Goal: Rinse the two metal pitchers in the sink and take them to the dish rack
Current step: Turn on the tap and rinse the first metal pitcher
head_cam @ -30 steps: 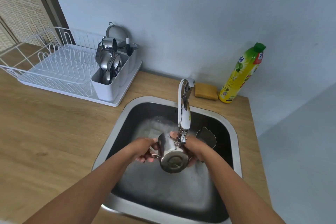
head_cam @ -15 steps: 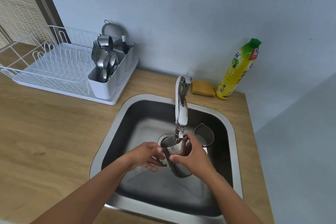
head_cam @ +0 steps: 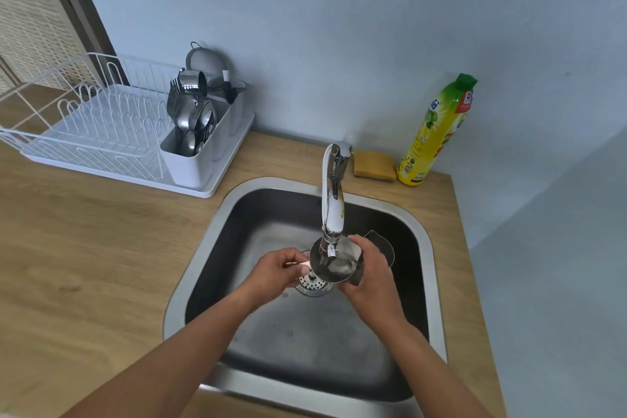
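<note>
Under faucet (head_cam: 333,210), w/in sink (head_cam: 217,234): pitcher 1 (head_cam: 334,260) held mouth-up, right hand (head_cam: 368,276) gripping body, left hand (head_cam: 276,270) pinching handle. Pitcher 2 (head_cam: 381,244) behind faucet spout, apparently unrinsed. Dish rack (head_cam: 101,132) left of faucet, no pitchers delivered.

**Soap, sponge and cutlery line a wooden worktop**

A yellow dish-soap bottle (head_cam: 437,131) with a green cap stands against the pale blue wall, a yellow sponge (head_cam: 374,165) just beside it on the wooden worktop (head_cam: 84,248). Spoons and forks (head_cam: 191,119) stand in a white cutlery holder (head_cam: 190,163), a metal strainer (head_cam: 207,63) propped behind. A chrome tap (head_cam: 332,193) arches forward.
</note>
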